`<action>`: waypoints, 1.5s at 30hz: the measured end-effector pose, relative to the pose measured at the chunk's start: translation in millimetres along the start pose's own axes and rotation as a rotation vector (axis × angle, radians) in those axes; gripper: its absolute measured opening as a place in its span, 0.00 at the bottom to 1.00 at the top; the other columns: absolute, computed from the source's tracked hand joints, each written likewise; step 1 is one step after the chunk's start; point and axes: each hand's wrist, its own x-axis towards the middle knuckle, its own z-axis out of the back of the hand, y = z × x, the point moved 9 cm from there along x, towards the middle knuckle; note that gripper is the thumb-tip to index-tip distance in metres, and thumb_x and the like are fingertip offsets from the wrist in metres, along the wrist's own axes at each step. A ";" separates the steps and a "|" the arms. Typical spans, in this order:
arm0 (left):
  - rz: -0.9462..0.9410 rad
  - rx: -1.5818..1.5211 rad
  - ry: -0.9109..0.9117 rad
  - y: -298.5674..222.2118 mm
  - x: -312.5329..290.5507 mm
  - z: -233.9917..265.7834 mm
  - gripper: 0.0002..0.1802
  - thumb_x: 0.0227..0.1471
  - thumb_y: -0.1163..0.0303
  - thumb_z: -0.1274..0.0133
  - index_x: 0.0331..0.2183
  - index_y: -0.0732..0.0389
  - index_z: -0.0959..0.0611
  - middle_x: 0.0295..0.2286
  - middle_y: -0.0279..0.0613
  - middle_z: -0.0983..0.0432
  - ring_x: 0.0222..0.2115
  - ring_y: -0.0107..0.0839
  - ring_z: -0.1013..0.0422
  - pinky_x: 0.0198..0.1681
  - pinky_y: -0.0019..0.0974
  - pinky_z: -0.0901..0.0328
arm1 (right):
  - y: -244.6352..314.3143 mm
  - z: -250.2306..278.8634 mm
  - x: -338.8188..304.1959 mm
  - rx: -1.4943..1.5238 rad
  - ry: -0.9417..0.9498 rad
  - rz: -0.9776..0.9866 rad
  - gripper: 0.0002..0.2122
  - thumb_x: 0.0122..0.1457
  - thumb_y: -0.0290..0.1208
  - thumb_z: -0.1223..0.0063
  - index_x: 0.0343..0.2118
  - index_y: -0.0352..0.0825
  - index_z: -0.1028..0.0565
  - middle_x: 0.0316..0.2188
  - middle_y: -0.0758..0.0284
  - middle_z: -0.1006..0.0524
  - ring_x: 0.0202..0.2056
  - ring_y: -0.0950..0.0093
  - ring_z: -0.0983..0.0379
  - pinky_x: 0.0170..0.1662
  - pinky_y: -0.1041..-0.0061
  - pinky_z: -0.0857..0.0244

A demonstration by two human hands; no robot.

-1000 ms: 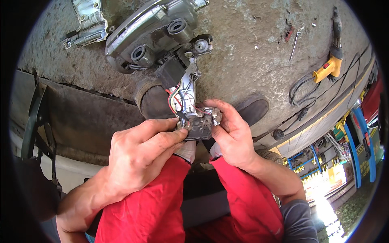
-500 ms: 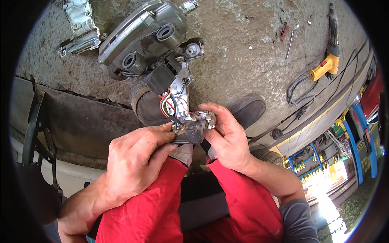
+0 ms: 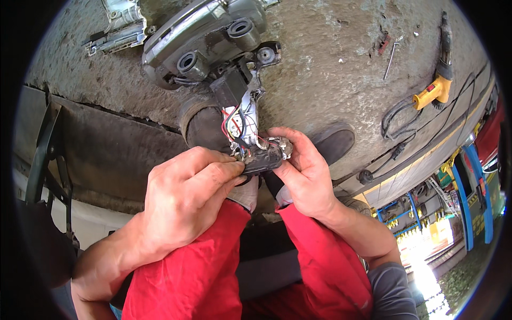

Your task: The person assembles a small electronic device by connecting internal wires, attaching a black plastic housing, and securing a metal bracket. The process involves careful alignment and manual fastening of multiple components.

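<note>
Between my two hands is a small black electrical module [image 3: 262, 161] with bare metal contacts along its far side. My left hand [image 3: 194, 184] pinches its left end, thumb and forefinger closed. Curled round the right end, my right hand [image 3: 305, 169] grips it with the thumb in front and fingers behind. Thin red, yellow and dark wires [image 3: 234, 124] run from it to a black box-shaped part [image 3: 230, 88]. A white metal bracket [image 3: 250, 120] lies beside the wires, joined to a grey motor-like housing [image 3: 205, 40] with two round sockets.
A white metal casing piece [image 3: 120, 26] lies at the far left. On the right are a yellow-handled heat tool [image 3: 433, 93] with its black cable, a thin metal rod [image 3: 391, 60] and a small red piece [image 3: 384, 44]. My shoes [image 3: 335, 144] rest on the rough floor.
The module has tipped, so its smooth dark face shows less from above. The whole scene has shifted slightly right and the housing sits higher in view. Both hands keep their hold.
</note>
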 end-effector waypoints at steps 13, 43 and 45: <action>-0.106 -0.018 -0.022 2.5 0.0 3.5 0.17 0.41 0.83 0.29 0.38 0.64 0.12 0.34 0.47 0.16 0.36 0.44 0.16 0.40 0.41 0.21 | 5.7 -2.6 0.9 -0.013 -0.026 -0.018 0.22 0.70 0.13 0.53 0.66 0.30 0.34 0.54 0.67 0.25 0.57 0.78 0.29 0.63 0.75 0.36; -0.105 0.261 0.046 -33.2 15.2 9.1 0.20 0.42 0.81 0.28 0.42 0.63 0.12 0.32 0.44 0.21 0.28 0.38 0.22 0.30 0.37 0.27 | 24.0 -17.7 -6.8 -0.170 -0.056 -0.031 0.24 0.70 0.13 0.51 0.67 0.26 0.37 0.55 0.62 0.23 0.56 0.76 0.26 0.62 0.75 0.32; -0.119 0.226 0.011 -35.1 15.8 11.0 0.19 0.42 0.82 0.28 0.41 0.65 0.11 0.31 0.43 0.21 0.27 0.36 0.23 0.29 0.35 0.28 | 29.1 -19.2 -4.4 -0.126 -0.084 0.053 0.21 0.69 0.16 0.47 0.64 0.29 0.32 0.46 0.68 0.20 0.48 0.83 0.24 0.52 0.80 0.29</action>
